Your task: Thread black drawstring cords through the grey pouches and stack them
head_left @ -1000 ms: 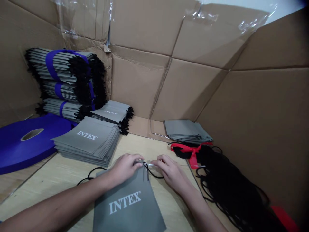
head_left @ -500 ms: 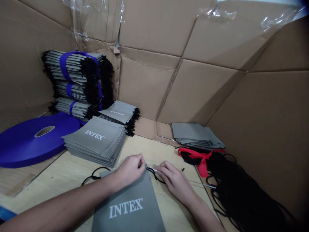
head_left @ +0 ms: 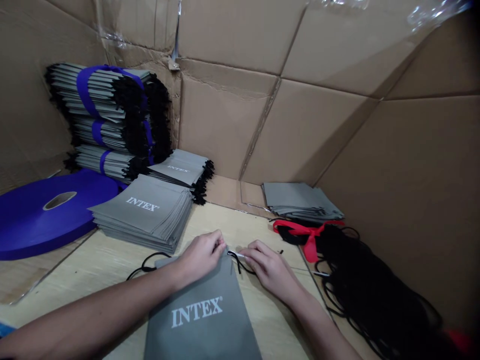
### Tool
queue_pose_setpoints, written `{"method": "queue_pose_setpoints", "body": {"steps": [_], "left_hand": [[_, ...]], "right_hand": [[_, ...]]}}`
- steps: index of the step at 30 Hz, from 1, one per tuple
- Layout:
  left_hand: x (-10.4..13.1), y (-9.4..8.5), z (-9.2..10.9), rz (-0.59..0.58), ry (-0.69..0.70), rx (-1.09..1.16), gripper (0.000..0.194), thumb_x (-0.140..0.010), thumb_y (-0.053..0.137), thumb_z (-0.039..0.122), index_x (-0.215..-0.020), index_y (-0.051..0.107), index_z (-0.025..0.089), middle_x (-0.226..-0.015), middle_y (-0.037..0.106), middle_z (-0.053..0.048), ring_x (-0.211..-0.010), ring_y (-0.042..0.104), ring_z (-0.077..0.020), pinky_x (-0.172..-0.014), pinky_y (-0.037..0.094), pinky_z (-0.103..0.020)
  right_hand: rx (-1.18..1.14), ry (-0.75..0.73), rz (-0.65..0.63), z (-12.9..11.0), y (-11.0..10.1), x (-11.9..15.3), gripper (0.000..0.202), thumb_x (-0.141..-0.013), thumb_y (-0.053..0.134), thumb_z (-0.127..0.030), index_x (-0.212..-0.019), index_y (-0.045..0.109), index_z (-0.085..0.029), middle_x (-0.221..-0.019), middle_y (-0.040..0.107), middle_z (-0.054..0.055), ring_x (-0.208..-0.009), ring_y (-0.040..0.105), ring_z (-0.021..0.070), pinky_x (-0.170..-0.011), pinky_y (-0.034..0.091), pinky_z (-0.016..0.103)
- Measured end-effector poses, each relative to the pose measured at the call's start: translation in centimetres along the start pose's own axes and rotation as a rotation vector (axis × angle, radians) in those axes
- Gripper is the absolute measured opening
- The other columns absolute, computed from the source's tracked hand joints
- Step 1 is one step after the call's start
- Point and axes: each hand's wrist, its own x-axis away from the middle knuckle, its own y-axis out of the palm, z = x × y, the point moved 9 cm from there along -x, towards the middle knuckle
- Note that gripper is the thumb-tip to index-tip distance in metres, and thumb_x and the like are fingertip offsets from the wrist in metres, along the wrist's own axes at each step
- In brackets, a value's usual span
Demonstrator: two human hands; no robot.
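A grey INTEX pouch (head_left: 202,320) lies flat in front of me. My left hand (head_left: 204,254) pinches its top right corner, the fingers closed on the fabric. Just to the right, my right hand (head_left: 264,262) is closed on a thin metal rod (head_left: 237,254), whose tip points at that corner. Black cord (head_left: 239,263) loops around the rod tip, between the two hands. Another loop of black cord (head_left: 144,265) sticks out from the pouch's top left.
Stacked grey pouches (head_left: 142,212) and a blue strap roll (head_left: 22,215) lie at left, with strapped bundles (head_left: 101,120) behind. Back right are grey pieces (head_left: 300,200) and a pile of black cords (head_left: 375,290) tied with red ribbon (head_left: 310,245). Cardboard walls (head_left: 225,120) enclose the table.
The whole view has shifted slightly, with the surroundings higher in it. A short cord end now hangs down by the rod tip. Both hands keep their grips.
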Motion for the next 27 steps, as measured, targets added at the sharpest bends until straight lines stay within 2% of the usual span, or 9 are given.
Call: {"method": "queue_pose_setpoints", "body": {"steps": [14,22,27], "left_hand": [[0.0,-0.3,0.4,0.013,0.003,0.001,0.016,-0.089,0.042,0.027,-0.079,0.050,0.019,-0.075,0.061,-0.001,-0.071,0.056,-0.0151,-0.064,0.039,-0.022],[0.2,-0.2,1.3,-0.017,0.036,-0.083,0.015,-0.090,0.042,0.027,-0.082,0.053,0.020,-0.079,0.063,-0.001,-0.073,0.058,-0.0150,-0.064,0.039,-0.022],[0.4,-1.3,1.8,0.058,-0.011,-0.162,0.013,-0.087,0.049,0.029,-0.079,0.054,0.021,-0.081,0.064,-0.001,-0.076,0.059,-0.0164,-0.067,0.040,-0.024]], "right_hand": [[-0.173,0.017,0.017,0.3,0.5,-0.2,0.022,-0.093,0.042,-0.020,-0.101,0.062,-0.022,-0.091,0.058,0.005,-0.084,0.058,0.0144,-0.076,0.047,0.026],[-0.077,-0.022,0.011,-0.7,0.1,-0.1,0.024,-0.093,0.041,-0.023,-0.103,0.062,-0.023,-0.092,0.060,0.005,-0.083,0.058,0.0147,-0.074,0.048,0.027],[-0.094,-0.001,0.036,-0.6,0.1,-0.2,0.024,-0.093,0.040,-0.020,-0.103,0.061,-0.023,-0.092,0.058,0.005,-0.084,0.058,0.0146,-0.075,0.047,0.027]]}}
